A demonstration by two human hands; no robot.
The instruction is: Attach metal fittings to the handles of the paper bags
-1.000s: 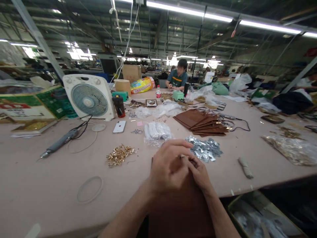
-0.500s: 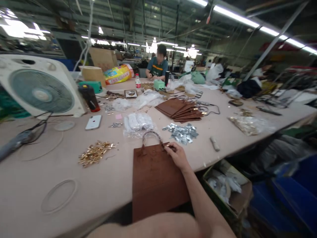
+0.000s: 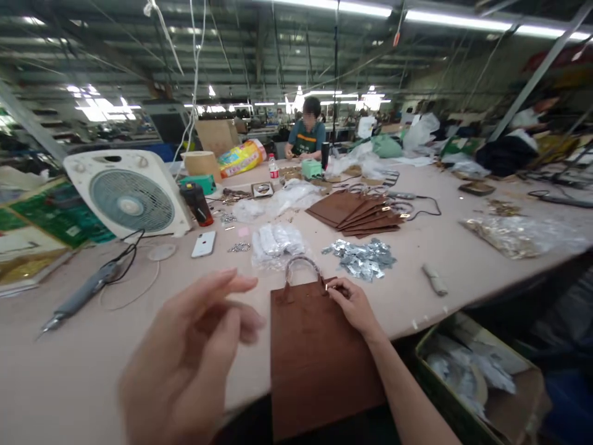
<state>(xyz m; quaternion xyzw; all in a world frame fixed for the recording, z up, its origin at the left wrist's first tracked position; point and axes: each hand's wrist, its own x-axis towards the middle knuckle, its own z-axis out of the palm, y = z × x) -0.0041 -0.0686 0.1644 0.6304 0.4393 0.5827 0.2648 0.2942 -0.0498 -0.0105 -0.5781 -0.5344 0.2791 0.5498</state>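
Observation:
A flat brown bag panel (image 3: 319,346) with a curved, wrapped handle (image 3: 303,261) lies at the near edge of the table. My right hand (image 3: 351,301) is at its top right corner by the handle's base, fingertips pinched around a small gold metal piece (image 3: 327,287). My left hand (image 3: 194,346) is in the air left of the panel, blurred, with fingers apart and nothing in them. It covers the spot where loose gold fittings lay. Beyond the panel are a pile of thin silver metal plates (image 3: 361,256) and a clear plastic bag of white items (image 3: 278,243).
Overlapping brown panels (image 3: 354,211) lie further back. On the left are a white phone (image 3: 204,244), a box fan (image 3: 130,198), a dark bottle (image 3: 197,204) and a grey corded screwdriver (image 3: 83,296). An open carton (image 3: 482,364) stands below the right edge. A co-worker (image 3: 306,136) sits opposite.
My left arm, low at the bottom edge before, has swung up and left, its open hand now in front of the gold fittings. My right hand stays at the panel's corner. The view has shifted.

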